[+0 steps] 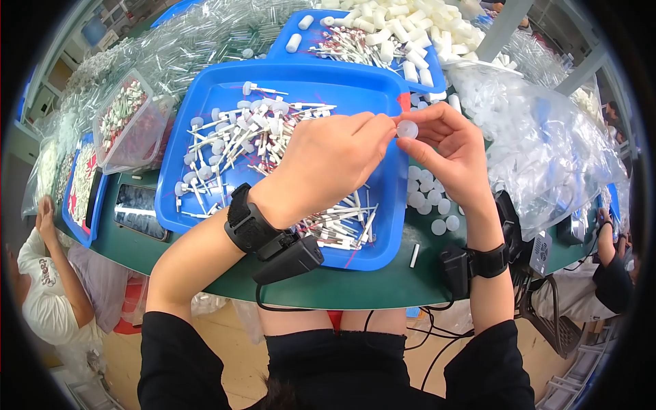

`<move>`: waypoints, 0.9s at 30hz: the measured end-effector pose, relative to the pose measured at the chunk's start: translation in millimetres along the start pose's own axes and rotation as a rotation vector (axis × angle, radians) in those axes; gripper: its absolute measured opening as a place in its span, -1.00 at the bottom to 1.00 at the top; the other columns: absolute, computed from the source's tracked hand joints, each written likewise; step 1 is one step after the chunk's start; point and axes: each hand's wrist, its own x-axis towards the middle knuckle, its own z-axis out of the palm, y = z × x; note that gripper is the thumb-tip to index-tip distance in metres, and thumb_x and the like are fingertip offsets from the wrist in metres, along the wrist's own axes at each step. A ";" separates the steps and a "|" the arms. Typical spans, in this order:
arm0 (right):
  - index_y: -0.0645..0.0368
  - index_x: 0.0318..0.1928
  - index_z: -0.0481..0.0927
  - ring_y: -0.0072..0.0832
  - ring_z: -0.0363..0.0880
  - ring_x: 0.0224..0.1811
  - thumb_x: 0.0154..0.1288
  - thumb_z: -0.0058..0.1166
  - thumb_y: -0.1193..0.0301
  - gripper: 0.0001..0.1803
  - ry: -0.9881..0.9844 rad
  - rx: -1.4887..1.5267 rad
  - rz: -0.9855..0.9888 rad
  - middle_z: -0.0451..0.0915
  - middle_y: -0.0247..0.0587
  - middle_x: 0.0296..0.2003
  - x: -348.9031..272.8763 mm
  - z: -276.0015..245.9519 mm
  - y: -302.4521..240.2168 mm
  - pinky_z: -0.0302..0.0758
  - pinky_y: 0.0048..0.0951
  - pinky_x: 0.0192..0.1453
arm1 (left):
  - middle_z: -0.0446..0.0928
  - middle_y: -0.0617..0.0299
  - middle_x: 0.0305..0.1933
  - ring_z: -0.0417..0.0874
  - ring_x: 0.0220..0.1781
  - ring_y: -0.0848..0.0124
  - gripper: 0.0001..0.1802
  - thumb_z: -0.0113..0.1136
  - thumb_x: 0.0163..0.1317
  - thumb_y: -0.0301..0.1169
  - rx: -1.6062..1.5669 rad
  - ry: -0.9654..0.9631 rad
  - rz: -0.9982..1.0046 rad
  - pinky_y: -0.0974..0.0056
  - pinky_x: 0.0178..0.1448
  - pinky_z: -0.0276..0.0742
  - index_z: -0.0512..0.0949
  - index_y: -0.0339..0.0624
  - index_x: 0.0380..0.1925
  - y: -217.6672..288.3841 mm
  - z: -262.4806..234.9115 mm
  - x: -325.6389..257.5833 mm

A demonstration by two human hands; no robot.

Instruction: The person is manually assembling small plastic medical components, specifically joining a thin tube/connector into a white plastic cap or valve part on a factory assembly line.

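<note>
My right hand point(454, 154) pinches a round translucent white plastic cap point(408, 130) between thumb and fingers, above the right rim of a large blue tray point(174, 137). My left hand point(335, 154) meets it there, its fingers pinched together at the cap's left side. What the left fingertips hold is hidden behind them. In the tray, under my left hand, lie many thin white sticks point(342, 229), some with red threads and some with round caps on them. More loose round caps point(427, 195) are on the green table right of the tray, below my right hand.
Behind stands a second blue tray point(283, 41) with sticks and white foam cylinders point(410, 48). Clear tubes point(225, 34) pile up at the back left. A plastic box point(137, 140) and a phone point(142, 210) are at left, a plastic bag point(547, 143) at right. People sit on both sides.
</note>
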 end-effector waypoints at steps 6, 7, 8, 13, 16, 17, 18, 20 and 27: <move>0.31 -0.14 0.56 -0.51 0.61 -0.06 0.14 0.26 0.56 -0.74 -0.023 -0.085 -0.066 0.64 -0.21 -0.15 -1.0 1.4 -1.3 0.51 -0.48 0.12 | 0.58 0.17 -0.42 0.62 -0.48 0.24 -0.93 0.14 0.19 -0.46 0.231 -0.055 0.055 0.26 -0.48 0.49 0.52 -0.17 -0.32 1.8 -1.4 -1.0; 0.32 -0.12 0.56 -0.50 0.62 -0.06 0.14 0.26 0.57 -0.72 -0.027 -0.080 -0.074 0.64 -0.20 -0.15 -1.1 1.7 -1.2 0.51 -0.47 0.12 | 0.56 0.19 -0.46 0.60 -0.51 0.24 -0.94 0.14 0.19 -0.45 0.255 -0.071 0.065 0.24 -0.51 0.47 0.51 -0.16 -0.34 1.4 -1.5 -1.3; 0.33 -0.10 0.57 -0.50 0.62 -0.07 0.14 0.25 0.58 -0.71 -0.031 -0.073 -0.081 0.64 -0.20 -0.15 -1.0 2.4 -0.8 0.51 -0.47 0.12 | 0.54 0.22 -0.49 0.58 -0.54 0.24 -0.94 0.14 0.19 -0.44 0.280 -0.087 0.074 0.23 -0.53 0.45 0.49 -0.15 -0.36 0.7 -1.9 -1.9; 0.32 -0.04 0.59 -0.48 0.63 -0.08 0.15 0.22 0.61 -0.68 -0.034 -0.068 -0.076 0.65 -0.18 -0.15 -1.3 3.2 -2.2 0.52 -0.47 0.11 | 0.52 0.23 -0.54 0.56 -0.58 0.23 -0.94 0.13 0.20 -0.44 0.278 -0.126 0.098 0.21 -0.57 0.41 0.48 -0.13 -0.34 0.1 -3.8 -1.9; 0.31 -0.02 0.60 -0.48 0.63 -0.09 0.16 0.22 0.61 -0.67 -0.032 -0.053 -0.059 0.65 -0.16 -0.14 -1.3 2.8 -3.3 0.52 -0.49 0.09 | 0.53 0.22 -0.54 0.56 -0.58 0.21 -0.95 0.12 0.22 -0.43 0.208 -0.129 0.068 0.20 -0.57 0.41 0.47 -0.12 -0.34 0.2 -3.9 -2.7; 0.31 -0.02 0.61 -0.48 0.63 -0.09 0.16 0.22 0.61 -0.67 -0.032 -0.052 -0.056 0.65 -0.15 -0.14 -1.4 2.3 -3.5 0.53 -0.49 0.08 | 0.53 0.21 -0.54 0.56 -0.57 0.20 -0.96 0.11 0.23 -0.43 0.146 -0.126 0.039 0.21 -0.57 0.40 0.47 -0.11 -0.34 0.0 -3.3 -2.7; 0.31 -0.02 0.61 -0.48 0.63 -0.09 0.16 0.22 0.61 -0.67 -0.031 -0.053 -0.056 0.65 -0.15 -0.14 -1.6 1.8 -3.2 0.53 -0.49 0.08 | 0.53 0.21 -0.54 0.56 -0.57 0.20 -0.96 0.11 0.23 -0.43 0.145 -0.126 0.040 0.21 -0.57 0.40 0.47 -0.11 -0.34 -0.1 -2.9 -2.6; 0.30 -0.04 0.63 -0.50 0.63 -0.10 0.15 0.23 0.59 -0.68 -0.028 -0.059 -0.046 0.67 -0.17 -0.14 -1.8 0.9 -2.0 0.52 -0.51 0.07 | 0.54 0.20 -0.52 0.56 -0.57 0.18 -0.97 0.11 0.25 -0.43 0.117 -0.124 0.031 0.20 -0.56 0.40 0.48 -0.09 -0.34 -0.5 -2.4 -2.5; 0.25 -0.09 0.67 -0.51 0.65 -0.13 0.11 0.25 0.58 -0.71 -0.029 -0.236 -0.087 0.70 -0.21 -0.18 -1.5 1.7 -3.6 0.53 -0.52 0.02 | 0.55 0.18 -0.49 0.57 -0.53 0.17 -0.97 0.10 0.25 -0.43 0.102 -0.160 0.032 0.18 -0.54 0.41 0.48 -0.10 -0.34 -4.4 -3.1 -3.0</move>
